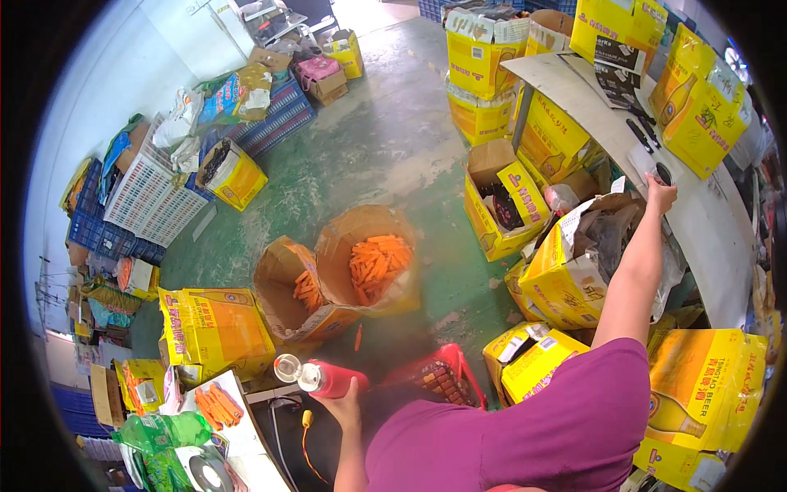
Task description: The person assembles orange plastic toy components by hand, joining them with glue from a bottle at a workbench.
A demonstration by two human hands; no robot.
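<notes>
My left hand [344, 404] is closed around a red bottle [330, 377] with a pale neck. Its clear round cap [287, 367] is tipped to the left of the neck. Stretched far out to the right, my right hand [661, 195] is at the edge of the long grey table [707, 215]. Its fingers are closed on a small dark round thing [663, 174], whose kind I cannot make out. Just beyond it on the table lie black-handled tools [639, 134].
Two open cartons [326, 321] hold orange pieces [379, 266]. More orange pieces [219, 406] lie on a white surface at left by a green bottle [164, 430]. A red crate [461, 369] stands before me. Yellow cartons [566, 279] crowd the right side.
</notes>
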